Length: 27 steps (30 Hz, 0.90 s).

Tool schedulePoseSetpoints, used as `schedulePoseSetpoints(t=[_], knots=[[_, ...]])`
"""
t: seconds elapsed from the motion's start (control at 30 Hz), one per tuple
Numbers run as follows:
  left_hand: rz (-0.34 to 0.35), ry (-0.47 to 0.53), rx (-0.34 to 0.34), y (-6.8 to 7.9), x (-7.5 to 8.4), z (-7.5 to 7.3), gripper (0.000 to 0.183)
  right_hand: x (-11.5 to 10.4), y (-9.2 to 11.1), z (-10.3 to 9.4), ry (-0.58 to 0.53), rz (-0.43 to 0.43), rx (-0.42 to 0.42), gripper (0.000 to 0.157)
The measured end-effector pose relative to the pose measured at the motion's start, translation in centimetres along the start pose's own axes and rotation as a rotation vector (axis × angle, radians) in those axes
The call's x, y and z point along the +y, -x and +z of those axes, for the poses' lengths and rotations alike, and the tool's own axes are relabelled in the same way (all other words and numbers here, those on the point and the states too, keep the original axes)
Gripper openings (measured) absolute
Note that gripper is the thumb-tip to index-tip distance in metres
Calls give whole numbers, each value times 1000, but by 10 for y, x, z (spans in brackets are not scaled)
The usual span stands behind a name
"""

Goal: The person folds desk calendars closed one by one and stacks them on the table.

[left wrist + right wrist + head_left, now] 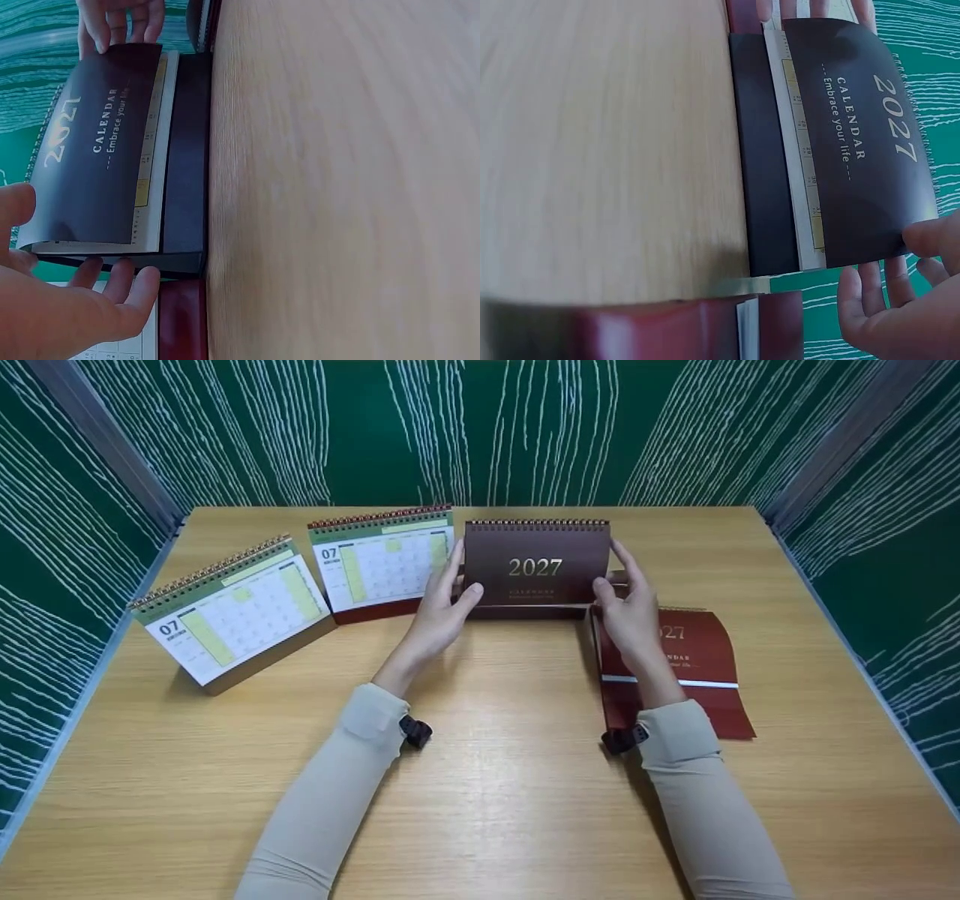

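Fingers of the left hand and right hand hold the dark calendar between them by its side edges, thumbs in front and the rest bent round the sides. Between those thumbs the cover bows away from the pages, so even, level pressure lower down, towards the base, would probably steady it better than pinching the cover. Just beyond the left fingers stands a white calendar, and a red calendar sits near the right wrist, so small, straight shifts seem safest.
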<state>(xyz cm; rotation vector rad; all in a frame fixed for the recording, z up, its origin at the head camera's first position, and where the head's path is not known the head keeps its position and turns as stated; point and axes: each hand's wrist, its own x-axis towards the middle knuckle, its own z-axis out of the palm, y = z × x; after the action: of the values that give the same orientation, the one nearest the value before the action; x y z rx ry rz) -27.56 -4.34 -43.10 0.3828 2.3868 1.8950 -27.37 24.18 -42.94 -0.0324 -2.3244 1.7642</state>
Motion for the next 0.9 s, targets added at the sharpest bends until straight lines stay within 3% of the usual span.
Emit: schedulePoseSetpoints(t=[0.13, 0.33, 0.5, 0.9], knots=[[13, 1, 10, -1, 1, 0, 72, -2, -1, 1, 44, -12, 18, 61], [36, -98, 51, -2, 2, 0, 74, -2, -3, 3, 122, -54, 28, 62], [48, -155, 100, -6, 3, -1, 74, 0, -4, 6, 116, -72, -6, 66], [70, -279, 124, -12, 3, 1, 71, 2, -7, 6, 122, -107, 1, 65]])
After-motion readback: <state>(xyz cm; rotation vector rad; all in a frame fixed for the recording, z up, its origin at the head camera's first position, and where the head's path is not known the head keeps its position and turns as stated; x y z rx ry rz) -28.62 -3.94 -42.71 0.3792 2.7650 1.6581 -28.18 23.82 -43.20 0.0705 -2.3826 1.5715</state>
